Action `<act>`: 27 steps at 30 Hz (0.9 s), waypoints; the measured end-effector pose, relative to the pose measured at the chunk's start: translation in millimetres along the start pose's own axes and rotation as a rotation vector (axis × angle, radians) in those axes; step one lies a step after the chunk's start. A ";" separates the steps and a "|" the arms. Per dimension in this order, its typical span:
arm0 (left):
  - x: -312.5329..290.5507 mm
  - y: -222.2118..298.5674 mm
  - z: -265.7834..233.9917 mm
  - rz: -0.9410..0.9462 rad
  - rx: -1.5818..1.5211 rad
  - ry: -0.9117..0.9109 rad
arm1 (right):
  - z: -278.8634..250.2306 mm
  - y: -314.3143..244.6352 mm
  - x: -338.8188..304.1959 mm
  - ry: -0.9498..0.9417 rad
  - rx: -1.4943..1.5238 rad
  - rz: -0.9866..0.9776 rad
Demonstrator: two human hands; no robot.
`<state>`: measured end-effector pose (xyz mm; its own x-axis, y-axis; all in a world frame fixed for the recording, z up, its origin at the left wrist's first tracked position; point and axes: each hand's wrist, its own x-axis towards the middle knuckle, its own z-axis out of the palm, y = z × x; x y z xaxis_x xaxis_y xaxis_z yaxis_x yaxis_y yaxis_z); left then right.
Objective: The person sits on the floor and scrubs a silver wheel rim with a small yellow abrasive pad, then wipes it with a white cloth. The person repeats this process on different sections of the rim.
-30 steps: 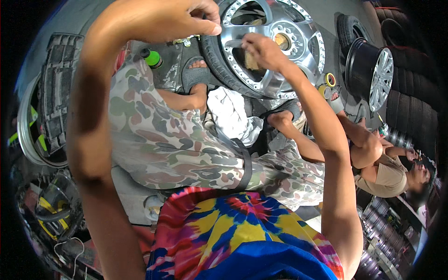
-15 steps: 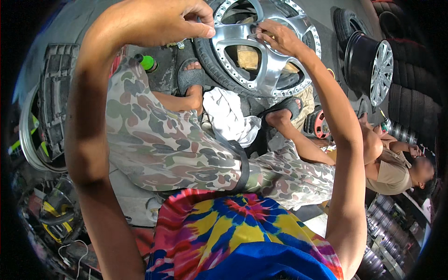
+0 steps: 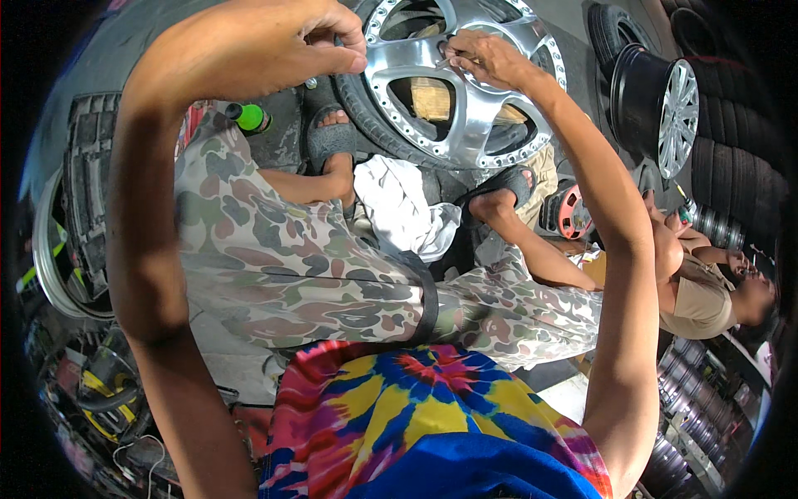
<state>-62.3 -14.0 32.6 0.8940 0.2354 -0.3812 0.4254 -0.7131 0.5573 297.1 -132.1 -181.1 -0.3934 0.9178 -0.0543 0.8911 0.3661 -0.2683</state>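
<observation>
A polished silver alloy wheel [image 3: 475, 108] with a dark tire [image 3: 352, 102] around it lies in front of me, at the top of the head view. My left hand [image 3: 320, 41] is at its left edge, thumb and fingers curled together; anything between them is hidden. Over the wheel's centre, my right hand [image 3: 486, 60] pinches a small, thin greyish piece too small to name. Pale wood [image 3: 431, 99] shows through the spoke openings. My sandalled feet stand on the near side, with a crumpled white cloth [image 3: 395, 204] between them.
A green-capped bottle [image 3: 248, 117] stands left of my feet. Farther right is a black rim with a silver face [image 3: 677, 118], with tires [image 3: 736, 191] behind it. A person [image 3: 706, 291] sits at the right. A rim [image 3: 54, 266] leans at the left.
The whole view has shifted slightly, so the wheel and both hands appear a little farther left. Both hands keep nearly the same place relative to the wheel.
</observation>
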 end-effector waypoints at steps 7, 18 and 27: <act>6.4 -31.5 26.3 0.150 -0.033 0.139 | -1.0 7.6 -19.3 -0.153 0.017 0.069; 11.5 -29.2 28.2 0.145 -0.050 0.118 | 15.2 -15.9 -63.8 0.001 0.187 0.353; 16.3 -26.8 26.4 0.147 -0.039 0.093 | 21.6 -23.5 -63.3 0.184 0.235 0.372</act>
<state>-62.8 -8.6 -8.0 0.9554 0.1915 -0.2249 0.2926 -0.7186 0.6309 296.2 -202.2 -192.2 0.0083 0.9997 -0.0218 0.8802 -0.0177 -0.4742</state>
